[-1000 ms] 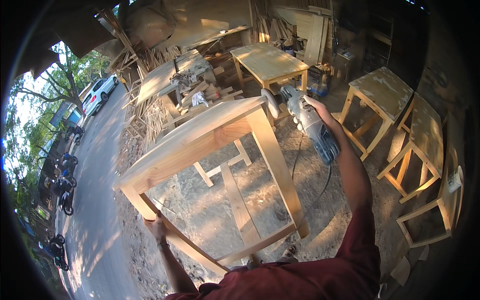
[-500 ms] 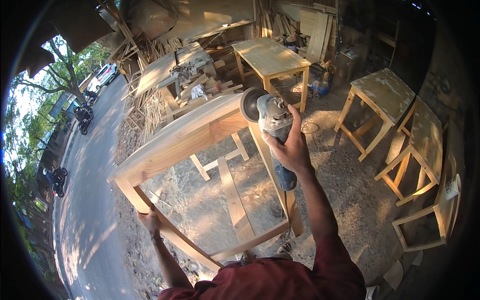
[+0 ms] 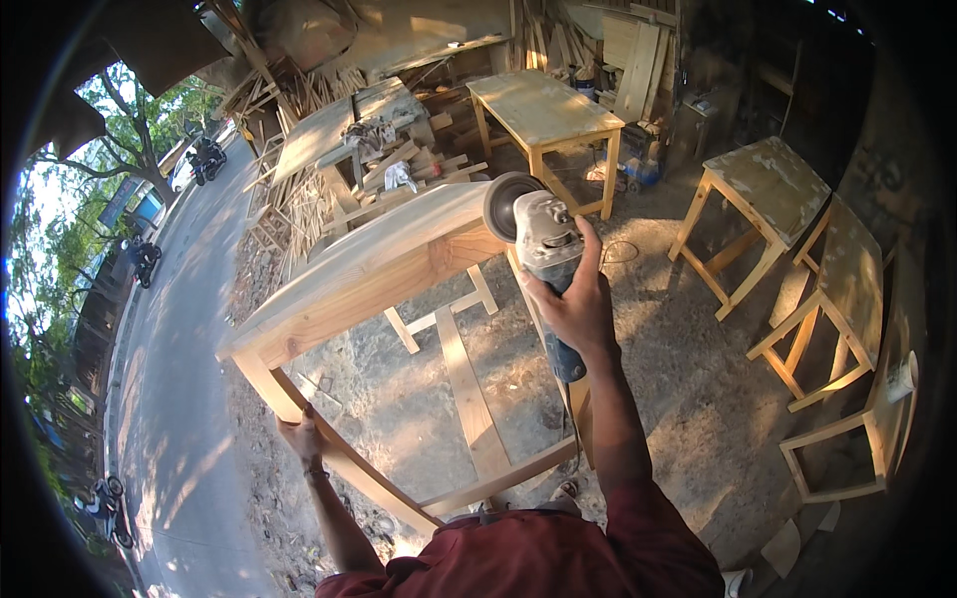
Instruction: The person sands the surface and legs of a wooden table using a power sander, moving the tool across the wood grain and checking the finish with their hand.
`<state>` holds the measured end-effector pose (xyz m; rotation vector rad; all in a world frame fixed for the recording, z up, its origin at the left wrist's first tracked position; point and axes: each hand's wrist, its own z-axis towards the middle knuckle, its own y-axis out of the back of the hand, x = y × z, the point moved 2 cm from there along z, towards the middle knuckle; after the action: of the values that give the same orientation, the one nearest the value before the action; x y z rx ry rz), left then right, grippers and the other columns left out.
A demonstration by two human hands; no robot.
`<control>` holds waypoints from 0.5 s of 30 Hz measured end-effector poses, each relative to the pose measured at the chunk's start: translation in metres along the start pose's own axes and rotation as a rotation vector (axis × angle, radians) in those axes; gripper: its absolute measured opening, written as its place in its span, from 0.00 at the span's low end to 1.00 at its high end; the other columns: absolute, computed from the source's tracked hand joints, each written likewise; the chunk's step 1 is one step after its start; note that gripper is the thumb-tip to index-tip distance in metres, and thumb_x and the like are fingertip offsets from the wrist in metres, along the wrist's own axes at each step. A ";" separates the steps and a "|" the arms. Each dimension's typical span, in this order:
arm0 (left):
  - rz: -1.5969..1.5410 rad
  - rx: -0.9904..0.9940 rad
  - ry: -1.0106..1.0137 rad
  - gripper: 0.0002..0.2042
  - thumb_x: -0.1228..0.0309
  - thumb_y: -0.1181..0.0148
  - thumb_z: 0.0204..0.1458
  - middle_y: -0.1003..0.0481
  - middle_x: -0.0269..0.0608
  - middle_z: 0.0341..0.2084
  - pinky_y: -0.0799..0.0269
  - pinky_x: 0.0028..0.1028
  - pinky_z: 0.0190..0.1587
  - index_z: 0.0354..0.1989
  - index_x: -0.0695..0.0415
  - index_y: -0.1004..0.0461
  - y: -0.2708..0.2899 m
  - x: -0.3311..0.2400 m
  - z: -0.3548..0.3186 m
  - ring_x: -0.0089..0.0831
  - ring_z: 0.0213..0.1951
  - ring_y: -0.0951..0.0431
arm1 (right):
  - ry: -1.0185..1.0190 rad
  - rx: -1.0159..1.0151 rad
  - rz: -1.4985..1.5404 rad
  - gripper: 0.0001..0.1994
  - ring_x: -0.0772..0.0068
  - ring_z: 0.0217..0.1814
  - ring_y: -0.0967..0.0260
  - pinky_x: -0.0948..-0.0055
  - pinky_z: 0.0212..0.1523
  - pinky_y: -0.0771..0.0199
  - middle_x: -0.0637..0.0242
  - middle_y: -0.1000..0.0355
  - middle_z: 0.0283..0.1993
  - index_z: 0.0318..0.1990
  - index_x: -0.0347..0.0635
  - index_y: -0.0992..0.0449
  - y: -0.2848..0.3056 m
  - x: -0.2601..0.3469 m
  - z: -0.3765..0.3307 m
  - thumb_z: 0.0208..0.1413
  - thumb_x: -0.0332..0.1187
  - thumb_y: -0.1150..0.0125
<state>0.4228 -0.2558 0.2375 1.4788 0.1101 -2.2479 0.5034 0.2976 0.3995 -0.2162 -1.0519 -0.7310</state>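
My right hand (image 3: 576,307) is closed round the body of an angle grinder (image 3: 551,244), a grey and dark blue power tool. Its round disc (image 3: 510,206) is at the right end of the table's top edge; whether it touches the wood cannot be made out. Bare pale wood makes up the table (image 3: 359,261), whose legs and lower rails stretch toward me. Around its near left leg (image 3: 344,453) my left hand (image 3: 304,435) is wrapped, below the top corner. A dark cord (image 3: 569,409) hangs from the grinder's lower end.
Several wooden tables stand about, one at the back (image 3: 546,105) and one at the right (image 3: 768,189). A white cup-like container (image 3: 901,379) sits at the far right. Scrap wood (image 3: 419,164) is heaped behind the table. Along the left runs a road (image 3: 194,399) with motorbikes (image 3: 145,261).
My right hand and the grinder have shifted slightly to the right along the table's edge. My left hand keeps its hold on the leg. On the road, the motorbikes have moved.
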 end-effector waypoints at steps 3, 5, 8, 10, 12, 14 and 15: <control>-0.017 -0.010 0.005 0.18 0.74 0.30 0.55 0.23 0.35 0.38 0.27 0.25 0.43 0.51 0.65 0.28 -0.014 -0.016 -0.001 0.24 0.37 0.24 | -0.053 -0.049 0.104 0.44 0.55 0.56 0.24 0.62 0.56 0.24 0.46 0.27 0.58 0.73 0.39 0.53 0.039 -0.026 0.023 0.57 0.42 0.31; 0.017 -0.023 -0.002 0.19 0.73 0.29 0.54 0.23 0.35 0.39 0.27 0.25 0.43 0.52 0.65 0.28 -0.008 -0.006 0.000 0.25 0.37 0.24 | -0.217 -0.012 0.364 0.37 0.63 0.52 0.24 0.66 0.53 0.23 0.53 0.27 0.56 0.70 0.41 0.45 0.056 -0.046 0.038 0.59 0.45 0.33; 0.045 -0.030 0.026 0.20 0.72 0.28 0.54 0.23 0.35 0.39 0.27 0.25 0.43 0.52 0.64 0.28 0.001 0.002 0.004 0.24 0.37 0.25 | -0.378 0.044 0.473 0.29 0.70 0.39 0.23 0.69 0.37 0.19 0.61 0.25 0.46 0.64 0.43 0.37 0.072 -0.055 0.050 0.61 0.45 0.36; 0.031 -0.024 0.047 0.21 0.72 0.28 0.54 0.23 0.35 0.38 0.27 0.25 0.43 0.52 0.64 0.29 -0.005 0.002 0.002 0.24 0.37 0.25 | -0.428 0.103 0.613 0.26 0.73 0.32 0.25 0.71 0.30 0.21 0.64 0.26 0.41 0.63 0.45 0.36 0.077 -0.061 0.059 0.63 0.45 0.37; 0.014 -0.025 0.056 0.21 0.71 0.28 0.53 0.23 0.35 0.38 0.28 0.25 0.42 0.52 0.64 0.29 -0.008 -0.004 0.001 0.23 0.37 0.25 | -0.364 0.110 0.502 0.31 0.73 0.38 0.24 0.71 0.33 0.21 0.61 0.26 0.47 0.67 0.44 0.39 0.075 -0.049 0.070 0.62 0.46 0.37; -0.033 -0.008 0.042 0.21 0.72 0.28 0.53 0.23 0.34 0.37 0.28 0.24 0.41 0.52 0.64 0.28 -0.010 -0.011 0.001 0.22 0.36 0.25 | -0.273 0.103 0.307 0.38 0.66 0.55 0.27 0.68 0.51 0.24 0.55 0.31 0.60 0.72 0.39 0.45 0.069 -0.031 0.074 0.61 0.47 0.35; -0.023 -0.027 0.031 0.20 0.72 0.28 0.53 0.23 0.33 0.36 0.27 0.24 0.39 0.51 0.64 0.28 -0.011 -0.016 0.002 0.22 0.35 0.25 | -0.189 0.117 0.234 0.39 0.63 0.58 0.29 0.67 0.55 0.27 0.53 0.33 0.62 0.72 0.38 0.47 0.066 -0.028 0.077 0.61 0.47 0.35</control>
<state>0.4218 -0.2419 0.2505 1.5066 0.1675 -2.2332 0.4828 0.3971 0.4251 -0.3064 -1.2214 -0.4426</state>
